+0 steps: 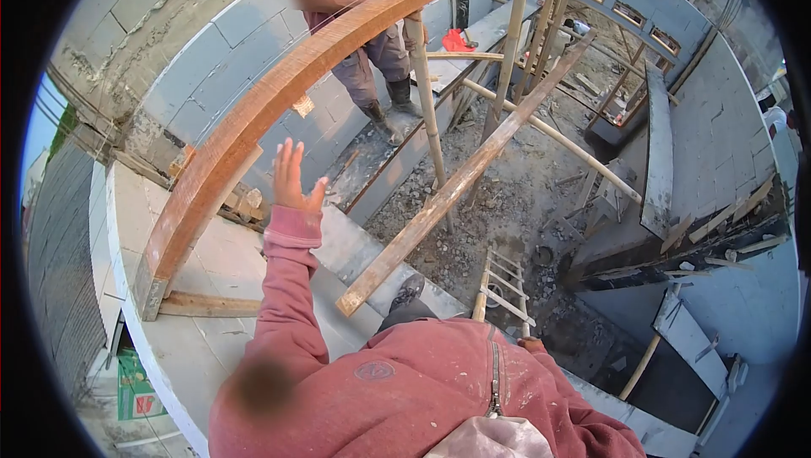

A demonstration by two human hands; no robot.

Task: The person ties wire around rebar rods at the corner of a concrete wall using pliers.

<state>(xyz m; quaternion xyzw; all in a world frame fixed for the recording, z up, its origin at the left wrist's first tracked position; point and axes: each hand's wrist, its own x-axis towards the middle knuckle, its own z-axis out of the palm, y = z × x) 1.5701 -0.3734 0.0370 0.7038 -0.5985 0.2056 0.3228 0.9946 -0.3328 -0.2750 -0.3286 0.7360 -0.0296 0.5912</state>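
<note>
My left hand (298, 177) is raised with its fingers apart and holds nothing, just right of a long reddish wooden beam (279, 90). The beam runs from the wall top at the left up to the top right. Low at the centre, my right hand (531, 345) shows only in part, beside the top of a bamboo ladder (505, 289); its fingers are too small to make out. Between my hands, a long weathered plank (460, 188) slants across the view, its near end by my boot (409, 289).
A co-worker (372, 52) in a red top and boots stands on a ledge beyond the beam. Bamboo poles (431, 120) stand upright under it. Rubble (498, 213) covers the floor far below. Block walls (718, 111) surround the pit, and a red item (458, 40) lies on a ledge.
</note>
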